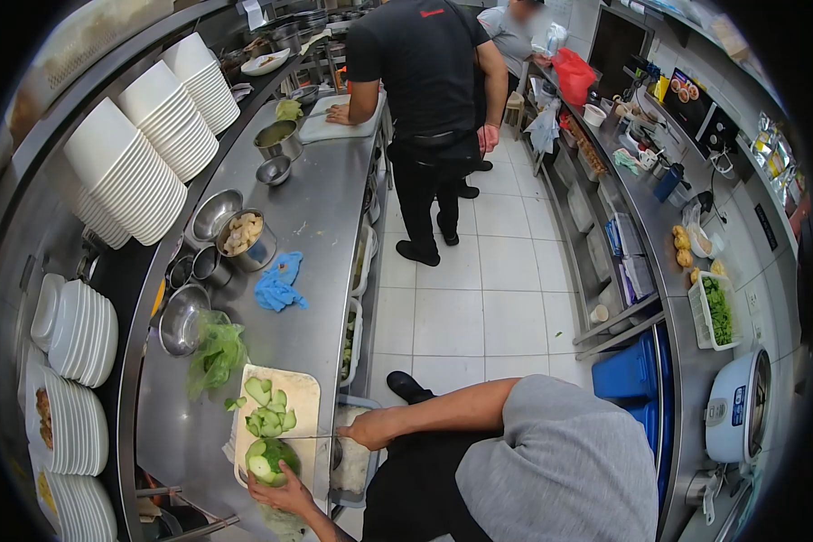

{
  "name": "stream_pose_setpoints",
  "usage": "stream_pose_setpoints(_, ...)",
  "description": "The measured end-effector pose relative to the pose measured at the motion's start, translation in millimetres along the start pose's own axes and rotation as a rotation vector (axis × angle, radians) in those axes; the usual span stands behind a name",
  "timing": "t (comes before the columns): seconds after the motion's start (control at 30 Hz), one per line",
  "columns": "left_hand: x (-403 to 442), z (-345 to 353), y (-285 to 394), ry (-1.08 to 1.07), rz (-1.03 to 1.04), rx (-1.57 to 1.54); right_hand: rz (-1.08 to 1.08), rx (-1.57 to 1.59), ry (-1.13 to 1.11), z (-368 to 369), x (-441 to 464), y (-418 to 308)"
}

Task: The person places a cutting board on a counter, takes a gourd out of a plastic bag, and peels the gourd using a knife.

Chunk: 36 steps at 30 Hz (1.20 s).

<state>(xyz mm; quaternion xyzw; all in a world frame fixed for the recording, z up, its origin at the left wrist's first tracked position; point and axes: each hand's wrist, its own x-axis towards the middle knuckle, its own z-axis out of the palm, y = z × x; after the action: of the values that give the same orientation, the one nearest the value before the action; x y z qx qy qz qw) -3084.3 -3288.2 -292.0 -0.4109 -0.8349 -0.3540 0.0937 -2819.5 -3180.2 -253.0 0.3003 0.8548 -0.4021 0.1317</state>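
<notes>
My left hand [282, 490] is wrapped round the near side of a round green fruit or vegetable [264, 459], whose pale flesh shows where the skin is cut away. It rests on the lower part of a cream cutting board [305, 388]. My right hand [368, 428] grips the handle of a knife [312, 437]; the thin blade points left across the board towards the green piece. Several cut green pieces [269, 411] lie on the board just beyond. A crumpled green plastic bag [215, 352] sits past the board's far left corner.
Along the steel counter stand metal bowls [184, 318], a pot of pale chunks [243, 237] and a blue cloth or glove [281, 282]. Stacked white dishes [122, 167] line the left shelf. A co-worker in black [425, 81] stands further along, hand on a white board [330, 126]. Another person is behind.
</notes>
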Motion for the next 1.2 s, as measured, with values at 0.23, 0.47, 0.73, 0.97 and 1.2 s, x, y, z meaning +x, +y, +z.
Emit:
stream_pose_setpoints(0.23,-0.4,-0.9,1.4,0.002,0.010,0.016,-0.012,-0.009,0.019,10.6,8.3,6.4)
stream_pose_setpoints(0.47,0.2,-0.6,1.6,0.004,0.011,0.011,-0.003,0.010,0.013,13.9,10.5,8.0)
stream_pose_setpoints(0.73,0.3,0.5,2.2,0.017,0.015,0.004,0.000,0.023,0.021,7.3,3.1,2.1)
stream_pose_setpoints(0.97,0.1,1.9,-1.2,0.015,0.020,-0.007,0.022,0.036,0.000,-1.2,-4.0,-4.7)
stream_pose_setpoints(1.2,-1.0,-0.5,3.0,0.000,0.011,0.011,0.045,0.046,-0.017,-10.6,-13.7,-12.2)
